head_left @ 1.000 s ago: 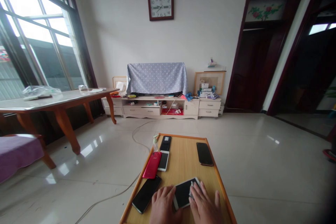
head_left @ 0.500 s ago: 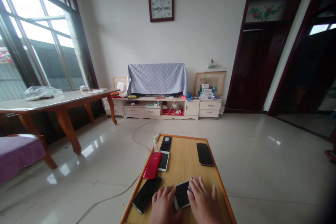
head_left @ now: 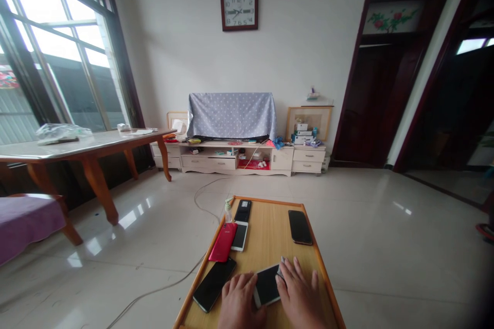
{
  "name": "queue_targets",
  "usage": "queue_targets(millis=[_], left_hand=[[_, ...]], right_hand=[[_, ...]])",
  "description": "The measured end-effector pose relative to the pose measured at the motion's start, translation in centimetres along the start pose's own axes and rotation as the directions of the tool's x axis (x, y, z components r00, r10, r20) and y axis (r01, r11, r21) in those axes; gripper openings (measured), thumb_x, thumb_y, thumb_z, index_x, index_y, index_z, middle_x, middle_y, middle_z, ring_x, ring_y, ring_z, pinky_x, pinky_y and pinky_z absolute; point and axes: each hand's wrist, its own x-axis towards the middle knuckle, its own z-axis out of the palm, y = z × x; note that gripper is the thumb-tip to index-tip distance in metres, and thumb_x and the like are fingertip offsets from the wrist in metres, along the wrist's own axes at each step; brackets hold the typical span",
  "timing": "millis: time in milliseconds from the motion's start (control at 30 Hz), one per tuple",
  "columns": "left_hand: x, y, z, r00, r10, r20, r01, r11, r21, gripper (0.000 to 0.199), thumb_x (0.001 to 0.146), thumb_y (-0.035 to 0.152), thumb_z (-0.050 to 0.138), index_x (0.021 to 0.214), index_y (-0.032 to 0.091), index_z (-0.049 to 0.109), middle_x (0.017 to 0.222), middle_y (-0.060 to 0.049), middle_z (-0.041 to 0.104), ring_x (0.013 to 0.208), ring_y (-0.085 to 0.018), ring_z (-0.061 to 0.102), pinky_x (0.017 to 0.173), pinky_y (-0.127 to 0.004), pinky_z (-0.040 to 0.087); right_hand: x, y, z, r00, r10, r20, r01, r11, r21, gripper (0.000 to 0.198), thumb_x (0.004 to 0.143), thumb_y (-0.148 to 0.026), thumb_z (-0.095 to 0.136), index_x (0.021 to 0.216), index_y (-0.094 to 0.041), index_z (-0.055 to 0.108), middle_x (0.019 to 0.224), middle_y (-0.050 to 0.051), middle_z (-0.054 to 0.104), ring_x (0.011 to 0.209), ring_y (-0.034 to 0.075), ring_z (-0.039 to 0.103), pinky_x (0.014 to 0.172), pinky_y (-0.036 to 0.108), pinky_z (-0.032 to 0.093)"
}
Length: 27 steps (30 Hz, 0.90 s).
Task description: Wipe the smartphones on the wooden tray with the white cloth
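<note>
A white smartphone with a dark screen (head_left: 267,286) lies aslant on the small wooden table, between my hands. My left hand (head_left: 241,298) grips its left end, fingers bent over the edge and thumb at the near side. At the phone's right end, my right hand (head_left: 301,290) presses a small grey cloth (head_left: 281,269) under its index and middle fingers, its other fingers spread. Most of the cloth is hidden. To the left of my left hand is a black phone (head_left: 214,285), its upper corner near a red phone (head_left: 223,242).
Beyond the red phone are another white phone (head_left: 240,236), a small pump bottle (head_left: 228,212) and a dark phone (head_left: 243,211). A black phone (head_left: 300,227) lies at the right edge. The wooden table (head_left: 266,216) has a raised rim. A cable (head_left: 165,288) runs along the floor.
My hands keep nearly the same places on the white phone and cloth. The whole view has shifted slightly; the other phones stay where they were on the table.
</note>
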Motion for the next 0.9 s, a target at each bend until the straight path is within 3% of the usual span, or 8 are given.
queue_targets(millis=[300, 633, 900], left_hand=[[0.1, -0.2, 0.1, 1.0, -0.007, 0.019, 0.007, 1.0, 0.004, 0.064, 0.072, 0.039, 0.06, 0.135, 0.03, 0.06, 0.144, -0.002, 0.058, 0.135, -0.026, 0.046, 0.114, -0.039, 0.028], [0.1, -0.6, 0.5, 1.0, 0.003, 0.018, -0.003, 1.0, -0.008, 0.066, 0.069, 0.039, 0.064, 0.134, 0.031, 0.061, 0.144, -0.003, 0.059, 0.134, -0.029, 0.047, 0.114, -0.04, 0.03], [0.1, -0.6, 0.4, 1.0, 0.018, -0.018, -0.019, 1.0, -0.014, 0.063, 0.071, 0.038, 0.061, 0.133, 0.03, 0.061, 0.142, -0.001, 0.06, 0.133, -0.026, 0.048, 0.114, -0.038, 0.03]], right_hand=[[-3.3, 2.5, 1.6, 0.997, -0.027, 0.067, 0.027, 1.0, 0.005, 0.051, 0.098, -0.055, 0.034, 0.144, -0.04, 0.05, 0.153, -0.001, 0.044, 0.145, 0.036, 0.034, 0.112, 0.074, 0.022], [0.8, 0.5, 0.3, 1.0, 0.018, -0.024, -0.019, 0.999, -0.04, 0.053, 0.101, -0.048, 0.027, 0.147, -0.031, 0.049, 0.156, 0.003, 0.04, 0.148, 0.033, 0.029, 0.115, 0.072, 0.013], [-3.0, 3.3, 1.9, 0.996, -0.007, 0.085, 0.008, 1.0, -0.004, 0.055, 0.099, -0.058, 0.029, 0.146, -0.038, 0.048, 0.155, 0.0, 0.04, 0.146, 0.035, 0.032, 0.114, 0.072, 0.02]])
